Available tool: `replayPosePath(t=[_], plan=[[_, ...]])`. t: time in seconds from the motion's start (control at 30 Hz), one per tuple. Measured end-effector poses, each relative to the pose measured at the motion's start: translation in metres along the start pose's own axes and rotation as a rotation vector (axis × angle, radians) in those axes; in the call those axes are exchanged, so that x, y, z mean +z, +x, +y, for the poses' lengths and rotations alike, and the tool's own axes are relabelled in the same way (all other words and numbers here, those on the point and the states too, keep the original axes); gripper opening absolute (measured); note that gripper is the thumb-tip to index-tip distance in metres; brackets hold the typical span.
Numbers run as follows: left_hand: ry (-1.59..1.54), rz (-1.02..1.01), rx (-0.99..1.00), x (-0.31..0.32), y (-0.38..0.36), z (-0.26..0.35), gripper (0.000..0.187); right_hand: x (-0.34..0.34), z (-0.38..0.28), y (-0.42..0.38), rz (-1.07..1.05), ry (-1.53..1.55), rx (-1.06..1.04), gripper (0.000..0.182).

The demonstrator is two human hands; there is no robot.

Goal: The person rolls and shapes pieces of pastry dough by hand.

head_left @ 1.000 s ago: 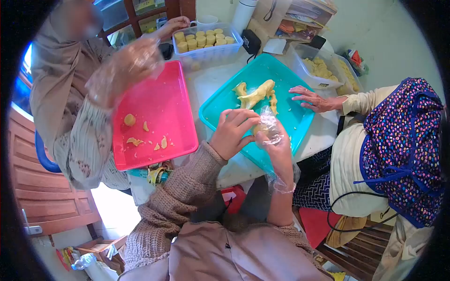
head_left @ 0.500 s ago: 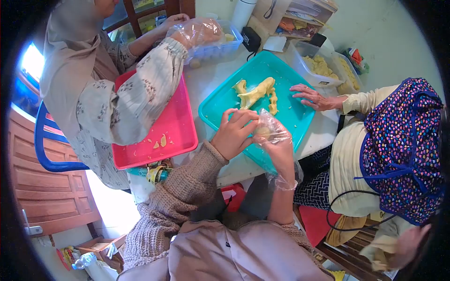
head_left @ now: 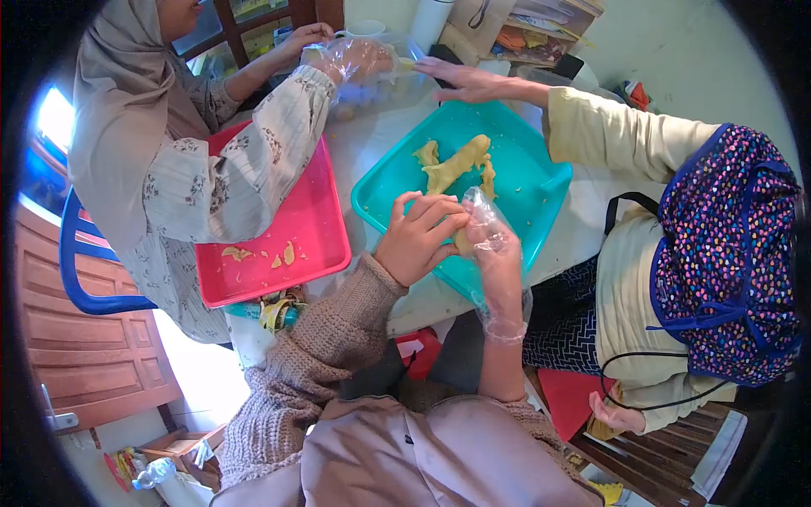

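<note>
My left hand (head_left: pixel 422 238), bare, has its fingers bent together against a small piece of yellow dough (head_left: pixel 462 242). My right hand (head_left: pixel 497 249), in a loose clear plastic glove, closes round the same dough from the other side. Most of the dough is hidden between the fingers. Both hands are above the near side of a teal tray (head_left: pixel 528 182). Beyond them in the tray lies a larger, uneven lump of yellow dough (head_left: pixel 460 166) with torn pieces beside it.
A pink tray (head_left: pixel 312 245) with dough scraps sits to the left. There a co-worker's gloved hand (head_left: pixel 367 57) is over a clear container (head_left: pixel 384 91). From the right, another person's hand (head_left: pixel 465 82) reaches across the tray's far side. A shelf unit (head_left: pixel 541 34) stands behind.
The right-hand person's hand has left the teal tray's right side and reached across the back toward the container. My hands have barely moved and still hold the dough.
</note>
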State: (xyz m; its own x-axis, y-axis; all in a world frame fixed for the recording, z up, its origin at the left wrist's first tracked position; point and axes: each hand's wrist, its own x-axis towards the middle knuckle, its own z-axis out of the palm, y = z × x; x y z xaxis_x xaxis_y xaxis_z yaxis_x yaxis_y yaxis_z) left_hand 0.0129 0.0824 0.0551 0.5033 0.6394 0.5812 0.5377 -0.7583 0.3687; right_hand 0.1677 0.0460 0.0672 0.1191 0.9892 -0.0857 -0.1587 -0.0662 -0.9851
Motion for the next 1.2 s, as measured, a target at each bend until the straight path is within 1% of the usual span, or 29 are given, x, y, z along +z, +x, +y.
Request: replayPosePath(t=[0.1,0.2,0.3,0.4,0.5,0.6,0.7,0.8,0.93,1.1,1.2], plan=[[-0.006,-0.010,-0.011,-0.002,0.001,0.001,0.047,0.001,-0.001,0.000,-0.006,0.076,0.008,0.042],[-0.024,0.010,-0.011,-0.004,0.001,0.001,0.047,0.004,-0.002,-0.001,-0.023,0.102,-0.061,0.036],[-0.016,0.021,-0.005,-0.004,0.001,0.003,0.047,0.003,-0.001,-0.002,-0.018,0.077,-0.059,0.037],[-0.010,0.043,-0.022,-0.004,0.001,0.002,0.046,0.006,-0.004,-0.006,-0.043,0.306,0.007,0.041],[-0.029,0.041,-0.011,-0.007,0.001,0.004,0.046,0.006,0.001,-0.007,-0.038,0.179,-0.046,0.041],[-0.012,0.039,-0.008,-0.004,-0.001,0.005,0.046,0.007,0.003,-0.007,0.002,0.166,-0.048,0.039],[0.018,0.047,-0.029,-0.004,-0.003,0.003,0.044,0.008,0.005,-0.008,0.002,0.091,-0.073,0.037],[0.057,0.027,-0.005,-0.003,-0.004,-0.001,0.042,0.007,0.005,-0.006,-0.027,0.003,-0.058,0.035],[0.062,0.005,-0.004,-0.001,-0.003,-0.003,0.039,0.004,0.002,-0.004,-0.042,-0.058,-0.066,0.040],[0.066,0.001,0.008,0.002,-0.005,-0.006,0.036,0.005,0.000,-0.005,-0.065,-0.109,-0.104,0.044],[-0.031,-0.008,-0.019,0.004,-0.005,-0.006,0.035,-0.005,0.001,-0.005,-0.112,-0.025,-0.010,0.045]])
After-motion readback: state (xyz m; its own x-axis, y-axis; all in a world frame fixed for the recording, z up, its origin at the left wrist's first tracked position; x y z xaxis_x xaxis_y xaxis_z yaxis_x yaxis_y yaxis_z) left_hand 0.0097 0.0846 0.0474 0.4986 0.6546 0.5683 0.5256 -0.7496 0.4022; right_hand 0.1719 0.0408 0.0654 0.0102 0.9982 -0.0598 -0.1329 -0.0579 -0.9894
